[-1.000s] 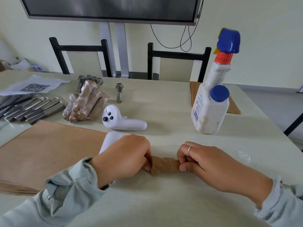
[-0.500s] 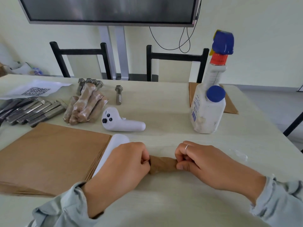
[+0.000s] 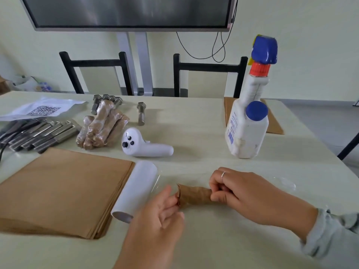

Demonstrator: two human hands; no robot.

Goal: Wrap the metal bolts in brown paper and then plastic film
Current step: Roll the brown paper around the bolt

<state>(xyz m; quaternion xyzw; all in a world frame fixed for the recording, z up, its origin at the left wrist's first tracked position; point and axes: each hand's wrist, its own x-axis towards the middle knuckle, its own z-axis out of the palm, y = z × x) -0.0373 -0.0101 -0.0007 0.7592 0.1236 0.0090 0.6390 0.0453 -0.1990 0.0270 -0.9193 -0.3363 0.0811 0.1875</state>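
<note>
A bolt rolled in brown paper (image 3: pixel 194 195) lies on the table near the front. My right hand (image 3: pixel 242 193) pinches its right end with curled fingers. My left hand (image 3: pixel 161 210) has loosened, and its fingertips touch the crumpled left end of the paper. A roll of plastic film (image 3: pixel 136 189) lies just left of the hands, its clear sheet spread under the wrapped bolt. A stack of brown paper sheets (image 3: pixel 64 189) lies at the left. Finished wrapped bolts (image 3: pixel 103 129) are piled behind it, with bare bolts (image 3: pixel 38 134) further left and one bolt (image 3: pixel 141 115) apart.
A white controller (image 3: pixel 145 146) lies mid-table. Two white bottles with blue caps (image 3: pixel 248 121) stand at the right, in front of more brown paper (image 3: pixel 274 123). A QR-code sheet (image 3: pixel 42 109) lies at the far left. Two black chairs and a screen stand behind the table.
My left hand let go of the wrapped bolt's left end and opened, drawing back toward me; the film roll beside it is now uncovered. My right hand keeps its hold.
</note>
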